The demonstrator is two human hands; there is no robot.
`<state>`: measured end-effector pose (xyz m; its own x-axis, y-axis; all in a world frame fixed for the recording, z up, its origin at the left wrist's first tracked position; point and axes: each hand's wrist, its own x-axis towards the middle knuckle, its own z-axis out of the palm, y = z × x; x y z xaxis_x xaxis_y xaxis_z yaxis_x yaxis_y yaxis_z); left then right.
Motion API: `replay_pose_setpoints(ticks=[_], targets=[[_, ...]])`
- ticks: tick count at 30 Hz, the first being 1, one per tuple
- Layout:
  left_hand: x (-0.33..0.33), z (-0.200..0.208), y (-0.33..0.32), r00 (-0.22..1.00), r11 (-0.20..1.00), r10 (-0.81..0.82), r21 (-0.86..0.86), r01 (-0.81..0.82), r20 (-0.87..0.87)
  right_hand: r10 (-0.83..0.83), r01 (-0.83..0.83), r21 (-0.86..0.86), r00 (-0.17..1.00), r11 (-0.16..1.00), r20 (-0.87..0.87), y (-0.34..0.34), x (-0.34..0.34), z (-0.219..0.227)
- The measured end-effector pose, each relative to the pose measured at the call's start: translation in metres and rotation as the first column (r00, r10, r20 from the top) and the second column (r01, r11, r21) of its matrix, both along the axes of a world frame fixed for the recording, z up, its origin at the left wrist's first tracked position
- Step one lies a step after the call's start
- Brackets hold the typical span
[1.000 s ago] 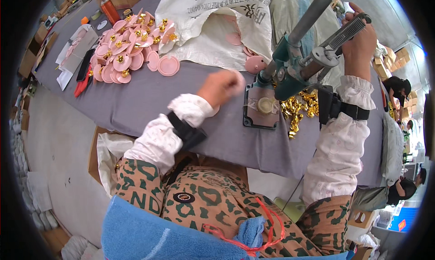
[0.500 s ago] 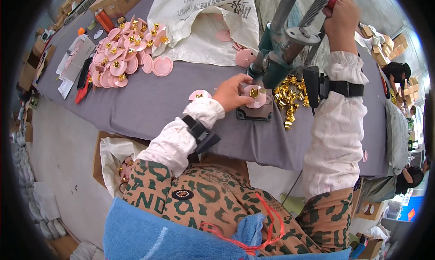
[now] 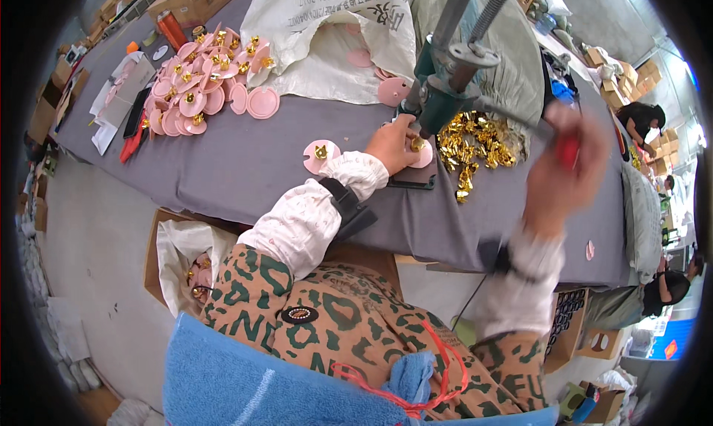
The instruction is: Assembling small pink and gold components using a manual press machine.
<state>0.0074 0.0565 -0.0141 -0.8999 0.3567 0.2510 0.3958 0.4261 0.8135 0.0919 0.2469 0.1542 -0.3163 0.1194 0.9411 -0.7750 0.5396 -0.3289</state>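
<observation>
A green hand press [image 3: 448,103] with a spring stands on the table in front of me. Under its ram, my left hand [image 3: 394,148] pinches a pink disc [image 3: 425,155] with a small gold piece on it, over the dark base plate [image 3: 416,179]. Blurred by motion, my right hand [image 3: 568,177] is closed around the red knob [image 3: 569,150] of the press lever [image 3: 516,118], which slants down to the right. Just left of my left hand, another pink disc [image 3: 312,150] with a gold piece lies flat on the cloth.
A heap of pink discs [image 3: 194,92] with gold pieces lies at left. Gold pieces [image 3: 475,147] are scattered right of the press. An open white woven sack [image 3: 312,77] holds more discs. A lined box [image 3: 186,259] sits below the table edge. People work at far right.
My right hand has pulled the lever's red knob down from high beside the press. My left hand has moved slightly right and closer to the ram, fingers over the disc.
</observation>
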Motion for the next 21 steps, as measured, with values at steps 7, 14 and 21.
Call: replay_pose_setpoints(ticks=[7,14,21], targets=[[-0.001,0.01,0.009,0.996,0.996,-0.083,-0.026,0.084,0.04,0.084,-0.074,-0.039,0.889,0.996,0.45,-0.002,0.085,-0.103],[0.0,-0.003,0.011,0.996,0.986,0.085,-0.145,-0.083,0.009,0.065,0.002,-0.183,0.932,0.983,0.357,-0.003,-0.022,0.053],[-0.001,-0.004,-0.023,0.989,0.975,0.078,0.199,-0.101,0.122,-0.274,0.23,0.218,0.942,0.948,0.194,0.012,-0.171,0.074]])
